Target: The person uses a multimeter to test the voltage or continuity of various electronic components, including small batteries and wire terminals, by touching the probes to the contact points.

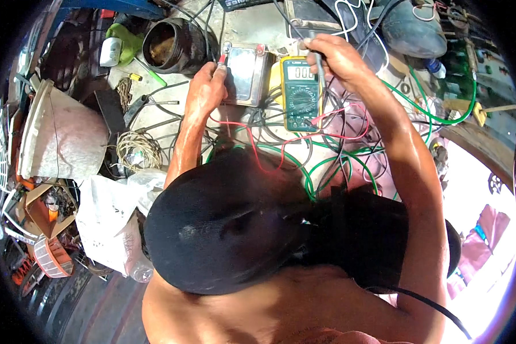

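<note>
My left hand [208, 86] is closed on a red test probe [223, 58]. The probe's tip is at the upper left corner of a grey box-shaped battery [245, 71], which has a red cap at its upper right. To the right of the battery lies a digital multimeter [302, 102] in a yellow case, its display lit. Above the meter's right side, my right hand [338, 57] pinches a slim grey rod [319, 62]; whether it is a second probe I cannot tell. A red lead [275, 140] loops from the meter toward my left hand.
Black and green cables tangle over the floor around the meter. At the left are a dark round pot [169, 47], a white bucket [63, 135], a coil of wire [137, 151] and a white bag [106, 215]. A large bluish jug [413, 28] stands at the upper right.
</note>
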{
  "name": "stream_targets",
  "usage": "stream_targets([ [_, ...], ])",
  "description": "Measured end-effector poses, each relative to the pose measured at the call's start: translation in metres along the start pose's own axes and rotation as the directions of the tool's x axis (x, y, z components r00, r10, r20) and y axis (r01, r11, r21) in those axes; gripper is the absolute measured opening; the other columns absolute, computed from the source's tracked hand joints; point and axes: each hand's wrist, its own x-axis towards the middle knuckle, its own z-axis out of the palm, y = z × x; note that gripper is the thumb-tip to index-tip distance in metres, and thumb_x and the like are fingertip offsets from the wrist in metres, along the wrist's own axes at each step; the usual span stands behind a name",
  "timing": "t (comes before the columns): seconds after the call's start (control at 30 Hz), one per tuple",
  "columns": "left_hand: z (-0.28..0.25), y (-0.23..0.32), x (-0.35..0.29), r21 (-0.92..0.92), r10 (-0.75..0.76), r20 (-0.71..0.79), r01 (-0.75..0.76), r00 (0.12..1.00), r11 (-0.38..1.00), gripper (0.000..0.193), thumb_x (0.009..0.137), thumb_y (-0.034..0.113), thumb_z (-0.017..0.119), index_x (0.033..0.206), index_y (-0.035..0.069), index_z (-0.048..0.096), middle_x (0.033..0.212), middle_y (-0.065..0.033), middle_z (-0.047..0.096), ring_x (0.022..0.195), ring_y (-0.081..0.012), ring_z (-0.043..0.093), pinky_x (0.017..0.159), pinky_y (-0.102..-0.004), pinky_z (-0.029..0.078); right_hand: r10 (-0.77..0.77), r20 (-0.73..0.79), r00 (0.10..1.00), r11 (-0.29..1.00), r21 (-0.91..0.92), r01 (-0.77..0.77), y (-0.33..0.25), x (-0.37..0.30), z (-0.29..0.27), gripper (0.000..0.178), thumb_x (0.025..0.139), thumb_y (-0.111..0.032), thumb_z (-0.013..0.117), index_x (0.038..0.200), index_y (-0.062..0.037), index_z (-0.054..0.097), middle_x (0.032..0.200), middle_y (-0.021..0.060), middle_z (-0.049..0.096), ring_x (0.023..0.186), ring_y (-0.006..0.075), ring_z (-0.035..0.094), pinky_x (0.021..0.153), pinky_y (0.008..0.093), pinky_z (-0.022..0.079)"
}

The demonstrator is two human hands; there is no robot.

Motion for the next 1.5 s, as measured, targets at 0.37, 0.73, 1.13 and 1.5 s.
stream_targets([
  [0.37, 0.022, 0.003, -0.024, 0.034, 0.119, -0.209, -0.114, 0.971, 0.993, 0.03, 0.092, 0.029, 0.07, 0.093, -0.001, 0.065, 0.075, -0.0193, 0.067, 0.069, -0.0282, 0.064, 0.067, -0.0412, 0.05, 0.09, -0.07, 0.994, 0.937, -0.333, -0.108, 0.075, -0.015, -0.037, 0.036, 0.092, -0.037, 0.064, 0.096, -0.0024, 0.072, 0.072, 0.0055, 0.068, 0.064, 0.0166, 0.065, 0.062, 0.0323, 0.049],
  [0.73, 0.091, 0.038, -0.065, 0.038, 0.315, 0.186, -0.327, 0.931, 0.944, 0.022, 0.092, 0.024, 0.072, 0.094, 0.003, 0.067, 0.077, -0.0168, 0.064, 0.072, -0.0275, 0.06, 0.065, -0.0425, 0.05, 0.154, -0.038, 0.987, 0.859, -0.489, -0.153, 0.088, -0.022, -0.033, 0.055, 0.094, -0.048, 0.065, 0.1, 0.0064, 0.071, 0.068, 0.0126, 0.065, 0.061, 0.0219, 0.064, 0.061, 0.0383, 0.049],
  [1.13, 0.132, 0.024, -0.054, 0.198, 0.472, 0.034, -0.469, 0.881, 0.861, 0.032, 0.087, 0.028, 0.078, 0.085, 0.0, 0.061, 0.078, -0.0231, 0.064, 0.072, -0.0444, 0.065, 0.063, -0.0497, 0.05, 0.039, 0.107, 0.994, 0.938, -0.345, 0.0, 0.102, -0.028, -0.031, 0.058, 0.104, -0.048, 0.055, 0.072, 0.0006, 0.061, 0.052, 0.0082, 0.054, 0.049, 0.0192, 0.056, 0.051, 0.0343, 0.047],
  [1.5, 0.133, 0.025, -0.051, 0.175, 0.445, 0.067, -0.45, 0.893, 0.876, 0.032, 0.089, 0.027, 0.078, 0.088, 0.001, 0.06, 0.076, -0.0254, 0.064, 0.073, -0.0472, 0.065, 0.061, -0.0503, 0.05, 0.104, 0.133, 0.986, 0.919, -0.392, -0.044, 0.099, -0.027, -0.033, 0.065, 0.105, -0.052, 0.05, 0.088, 0.0088, 0.067, 0.057, 0.0148, 0.059, 0.054, 0.0242, 0.063, 0.056, 0.038, 0.049],
])
